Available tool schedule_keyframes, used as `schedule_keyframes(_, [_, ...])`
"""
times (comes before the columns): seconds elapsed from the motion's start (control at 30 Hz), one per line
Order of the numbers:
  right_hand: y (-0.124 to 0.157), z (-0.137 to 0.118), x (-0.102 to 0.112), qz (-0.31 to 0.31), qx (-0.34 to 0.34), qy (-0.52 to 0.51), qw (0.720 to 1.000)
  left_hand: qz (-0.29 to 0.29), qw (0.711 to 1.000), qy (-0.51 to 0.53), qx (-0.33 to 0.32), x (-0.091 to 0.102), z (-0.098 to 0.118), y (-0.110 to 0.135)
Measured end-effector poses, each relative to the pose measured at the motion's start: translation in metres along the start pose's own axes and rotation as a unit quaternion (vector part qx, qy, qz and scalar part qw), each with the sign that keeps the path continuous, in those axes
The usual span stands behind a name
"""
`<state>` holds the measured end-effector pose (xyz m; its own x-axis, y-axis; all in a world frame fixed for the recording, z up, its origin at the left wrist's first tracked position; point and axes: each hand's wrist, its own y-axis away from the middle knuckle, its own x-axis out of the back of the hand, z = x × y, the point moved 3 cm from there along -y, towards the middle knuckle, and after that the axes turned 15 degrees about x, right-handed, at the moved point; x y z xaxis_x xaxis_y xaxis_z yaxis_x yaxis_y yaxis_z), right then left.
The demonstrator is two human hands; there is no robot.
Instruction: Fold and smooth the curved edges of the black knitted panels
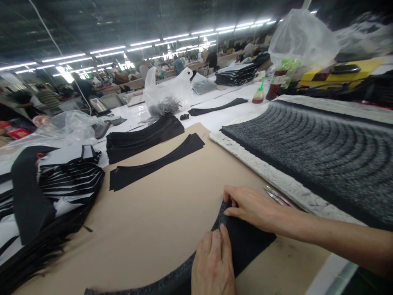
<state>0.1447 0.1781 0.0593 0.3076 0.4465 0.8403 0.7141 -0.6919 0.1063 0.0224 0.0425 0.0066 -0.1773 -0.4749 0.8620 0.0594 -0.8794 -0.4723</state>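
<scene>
Bench in a large work hall. Left hand (213,264) lies low on a curved black strip (242,241), back of the hand up, fingers together on the strip; thumb hidden, so cannot tell whether it grips or only presses. Right hand (254,207) comes in from the side, fingers bent, thumb and forefinger closed on the strip's inner edge. Strip lies on a brown paper sheet (147,229), its lower end curving away toward the bottom of the view with a grey speckled rim. Both hands sit close together on one stretch of the curve: judged a hold that stops the strip shifting on the smooth paper.

Just beside the right hand, metal scissors (276,196), blades only in view, rest on the white edge of a grey patterned carpet (310,155); placement probably keeps them within easy reach. A second black strip (150,164) lies flat on the paper, a stack of black strips (144,137) just past it, likely kept together for sorting. Left of the paper, a heap of black and white pieces (64,184). Farther along the bench, a clear plastic bag (166,92) holds dark scraps, near a drink bottle (278,78). Co-workers (178,64) stand well off at distant benches
</scene>
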Motion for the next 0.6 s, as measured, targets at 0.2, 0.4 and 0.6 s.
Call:
schedule_keyframes(0.2, [0.0011,0.0011,0.0017,0.023,-0.001,-0.038,0.999,-0.018,0.997,-0.056,-0.047,0.0073,-0.0023,-0.0015])
schedule_keyframes(0.4, [0.0012,0.0022,-0.0011,0.039,0.027,-0.04,0.998,-0.013,0.996,-0.07,-0.05,0.008,-0.0029,-0.0009])
schedule_keyframes(0.6, [0.0015,0.0011,-0.0018,0.04,0.031,-0.019,0.999,0.022,0.998,-0.047,-0.047,0.0043,-0.0013,-0.0007])
